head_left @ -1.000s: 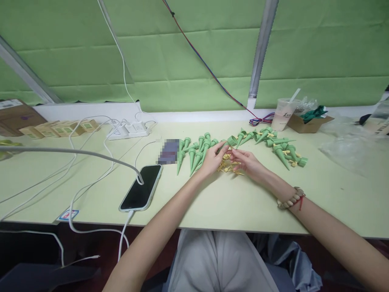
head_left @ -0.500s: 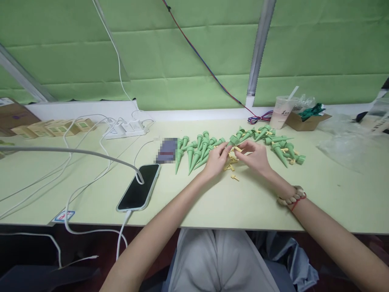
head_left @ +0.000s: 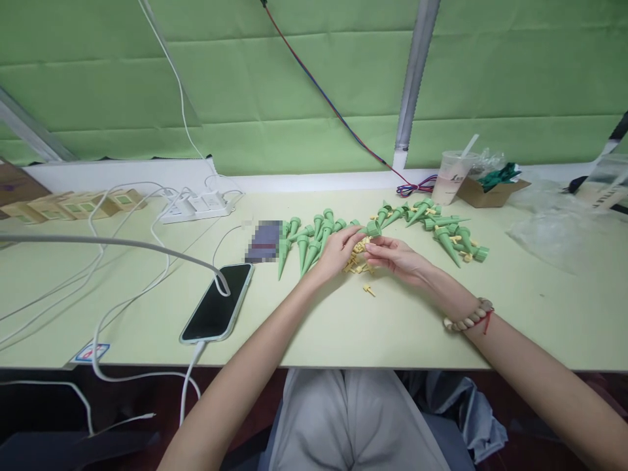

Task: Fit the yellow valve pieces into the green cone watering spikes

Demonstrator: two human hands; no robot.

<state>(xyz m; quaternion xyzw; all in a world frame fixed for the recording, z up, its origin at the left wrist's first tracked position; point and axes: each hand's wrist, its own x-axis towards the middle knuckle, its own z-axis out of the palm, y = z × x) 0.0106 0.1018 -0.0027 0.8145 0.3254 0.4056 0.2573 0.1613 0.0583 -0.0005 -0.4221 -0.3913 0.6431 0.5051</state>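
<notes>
My left hand [head_left: 338, 252] pinches a green cone spike [head_left: 371, 228] by its wide end, just above a small heap of yellow pins [head_left: 357, 261]. Touching that same spike from the right are the fingertips of my right hand [head_left: 397, 255], which seem to hold a small yellow pin against it; the pin itself is hard to make out. A row of green cones [head_left: 307, 241] lies left of my hands. Another loose pile of green cones [head_left: 441, 230] lies to the right. One stray yellow pin [head_left: 369, 290] lies nearer to me.
A phone [head_left: 218, 301] on a white cable lies at the left. A power strip [head_left: 196, 206] and small boxes [head_left: 73, 206] sit at the back left. A plastic cup [head_left: 451, 176], a cardboard box [head_left: 490, 186] and clear plastic bags [head_left: 554, 229] stand at the back right.
My right hand has turned palm-up and shifted left beside the spike. My left hand has kept its hold on the green spike. The view has drifted slightly.
</notes>
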